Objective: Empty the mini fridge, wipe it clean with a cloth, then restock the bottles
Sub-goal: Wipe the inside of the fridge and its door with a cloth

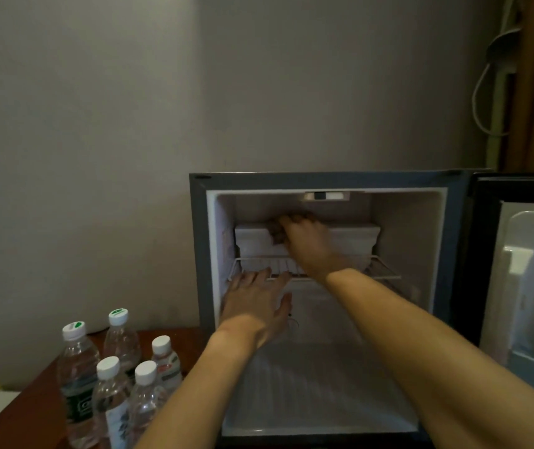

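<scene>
Clear plastic bottles are parked left of the mini fridge. The left hand is spread flat against the wire shelf. A brown cloth is gripped by the right hand on the freezer box; corners should be wiped with steady pressure.
</scene>
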`<state>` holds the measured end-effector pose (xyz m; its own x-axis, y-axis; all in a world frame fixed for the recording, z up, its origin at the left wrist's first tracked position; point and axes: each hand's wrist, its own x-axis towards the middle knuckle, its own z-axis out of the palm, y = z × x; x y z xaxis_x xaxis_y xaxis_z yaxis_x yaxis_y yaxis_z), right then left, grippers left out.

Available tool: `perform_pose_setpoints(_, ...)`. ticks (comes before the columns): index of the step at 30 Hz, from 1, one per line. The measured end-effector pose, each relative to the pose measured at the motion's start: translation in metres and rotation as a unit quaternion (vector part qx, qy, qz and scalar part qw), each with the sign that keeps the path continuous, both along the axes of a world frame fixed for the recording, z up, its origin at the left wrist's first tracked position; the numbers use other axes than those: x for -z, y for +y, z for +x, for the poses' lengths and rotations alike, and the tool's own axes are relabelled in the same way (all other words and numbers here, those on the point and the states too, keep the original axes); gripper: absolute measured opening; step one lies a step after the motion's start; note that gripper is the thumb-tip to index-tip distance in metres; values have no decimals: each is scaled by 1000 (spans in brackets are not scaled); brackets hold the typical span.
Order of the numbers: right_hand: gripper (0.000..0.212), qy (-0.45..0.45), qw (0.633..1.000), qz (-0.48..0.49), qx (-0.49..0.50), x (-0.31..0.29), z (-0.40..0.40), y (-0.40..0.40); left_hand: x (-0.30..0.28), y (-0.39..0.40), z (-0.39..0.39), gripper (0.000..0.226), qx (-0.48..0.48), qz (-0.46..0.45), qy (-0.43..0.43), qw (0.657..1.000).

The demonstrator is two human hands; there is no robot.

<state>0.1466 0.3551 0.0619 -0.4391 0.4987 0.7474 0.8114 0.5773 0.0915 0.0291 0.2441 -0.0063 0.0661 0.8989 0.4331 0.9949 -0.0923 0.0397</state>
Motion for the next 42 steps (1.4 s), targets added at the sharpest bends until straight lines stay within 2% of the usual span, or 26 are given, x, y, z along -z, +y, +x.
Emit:
perform_pose_setpoints(3,33,-22,999,-12,-40,-5,-70,-10,-2,0,0,58,-13,-1,-9,1000)
perform_pose_setpoints(6,33,-22,999,-30,-31,-6,-91,-6,-4,-2,0,65,-16,-20,-16,1000)
perform_pose_setpoints(10,29,-10,998,-24,-57,-5,-77,-6,-3,-5,3,55,-16,10,-3,1000)
perform_pose_setpoints(14,14,12,999,-17,-39,-9,-59,-9,0,-1,0,51,-9,21,-7,1000)
perform_pose_setpoints(17,20,11,1000,-29,-2,-8,-24,-2,2,3,-2,52,-1,21,-7,1000)
perform_pose_setpoints(22,20,45,997,-41,40,-8,32,8,1,8,-4,56,-32,-33,13,999)
perform_pose_setpoints(29,29,87,987,-92,102,-6,102,27,-1,7,-4,51,-33,-34,15,999)
perform_pose_setpoints(33,32,94,979,-111,142,-7,105,31,-3,8,-4,52,-33,-45,16,998)
perform_pose_setpoints(42,36,91,981,-92,147,-2,100,28,-8,6,-4,53,-22,-55,37,998)
